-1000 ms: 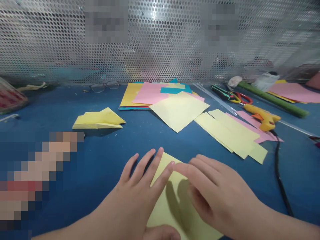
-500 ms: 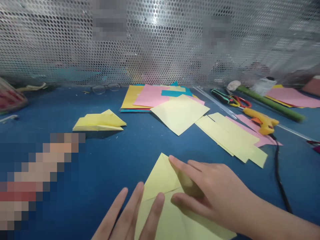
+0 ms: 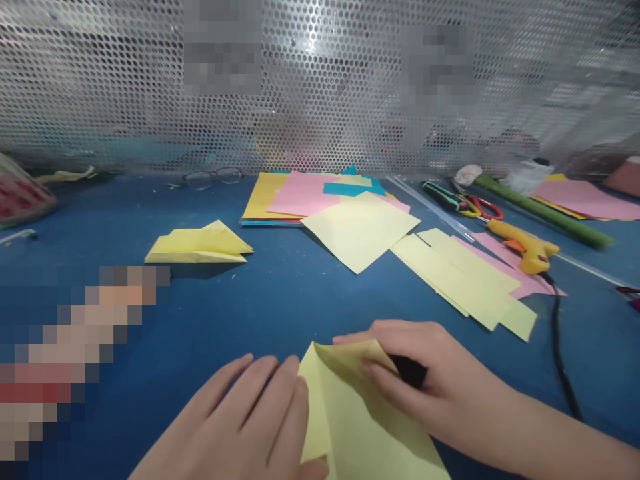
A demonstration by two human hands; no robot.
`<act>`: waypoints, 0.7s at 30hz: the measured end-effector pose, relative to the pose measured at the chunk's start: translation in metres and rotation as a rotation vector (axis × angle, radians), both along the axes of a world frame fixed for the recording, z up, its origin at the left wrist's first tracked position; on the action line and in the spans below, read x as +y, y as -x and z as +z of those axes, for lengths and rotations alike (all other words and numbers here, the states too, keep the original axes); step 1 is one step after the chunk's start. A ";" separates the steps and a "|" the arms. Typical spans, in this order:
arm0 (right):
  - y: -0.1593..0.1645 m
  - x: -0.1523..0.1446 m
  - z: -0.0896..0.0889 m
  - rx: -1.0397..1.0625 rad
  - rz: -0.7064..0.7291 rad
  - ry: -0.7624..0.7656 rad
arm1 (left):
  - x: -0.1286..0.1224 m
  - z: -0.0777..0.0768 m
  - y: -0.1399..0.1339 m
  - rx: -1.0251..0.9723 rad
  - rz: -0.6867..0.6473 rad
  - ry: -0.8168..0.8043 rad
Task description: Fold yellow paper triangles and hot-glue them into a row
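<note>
A sheet of pale yellow paper (image 3: 370,413) with folds in it lies at the bottom middle, its top edge lifted a little off the blue table. My right hand (image 3: 425,373) pinches its upper right part, thumb on the near face and fingers behind. Along the left edge, my left hand (image 3: 255,413) grips the paper with fingers side by side and the thumb low on the sheet. Farther left rests a folded yellow paper piece (image 3: 200,243). The sheet's bottom end runs out of view.
Behind the hands are a pale yellow square (image 3: 360,230) and a stack of coloured paper (image 3: 273,193). To the right lie yellow strips (image 3: 465,280), a yellow glue gun (image 3: 525,247) with a black cord (image 3: 557,347), scissors (image 3: 483,207) and a green stem (image 3: 545,210). Perforated metal (image 3: 320,87) closes the back.
The paper's upper right part has been lifted and pinched by my right hand. My left hand's fingers, spread before, have come together at the left edge. The pointed top has moved nearer.
</note>
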State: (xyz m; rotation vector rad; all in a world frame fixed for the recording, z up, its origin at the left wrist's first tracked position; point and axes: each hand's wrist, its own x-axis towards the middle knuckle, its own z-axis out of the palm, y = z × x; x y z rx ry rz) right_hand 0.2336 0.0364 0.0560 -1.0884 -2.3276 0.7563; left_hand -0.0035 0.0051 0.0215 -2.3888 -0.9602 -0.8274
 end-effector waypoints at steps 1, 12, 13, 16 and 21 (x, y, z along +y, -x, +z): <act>0.001 -0.001 0.001 0.015 -0.046 0.045 | 0.000 -0.002 -0.003 -0.013 -0.007 0.019; 0.003 0.004 -0.011 0.076 -0.168 -0.120 | 0.010 0.001 -0.011 0.040 -0.067 0.062; 0.002 0.004 -0.012 0.074 -0.127 -0.176 | 0.010 0.000 -0.011 0.045 -0.083 0.057; 0.001 0.003 -0.012 0.025 0.015 -0.325 | 0.008 -0.004 -0.010 0.041 -0.108 0.046; -0.001 0.004 -0.005 -0.106 0.137 -0.441 | 0.004 -0.006 -0.008 0.143 -0.062 0.090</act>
